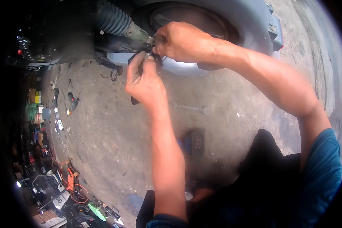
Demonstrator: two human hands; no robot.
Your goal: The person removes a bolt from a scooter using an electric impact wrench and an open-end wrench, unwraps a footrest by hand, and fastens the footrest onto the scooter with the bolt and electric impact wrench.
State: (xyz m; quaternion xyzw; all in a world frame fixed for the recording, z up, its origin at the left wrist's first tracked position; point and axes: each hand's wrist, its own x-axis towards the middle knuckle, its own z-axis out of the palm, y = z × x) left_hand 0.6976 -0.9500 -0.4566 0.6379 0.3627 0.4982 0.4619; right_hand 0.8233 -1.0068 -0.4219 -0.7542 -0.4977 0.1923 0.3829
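Note:
Below the lower end of a shock absorber with a grey ribbed boot (114,19), both hands work close together. My left hand (143,78) has its thumb and fingers closed round a small metal piece (149,57) beside a dark part. To its upper right, my right hand (184,42) is curled, with the fingertips at the shock absorber's metal end (140,34). What the right fingers hold is hidden by the hand. A wheel (193,19) is right behind the right hand.
A wrench (192,108) lies on the concrete floor (110,140) below the hands. More tools, among them a dark hand tool (73,101), lie at the left. An orange cable (88,193) and a green item (97,211) are at the lower left.

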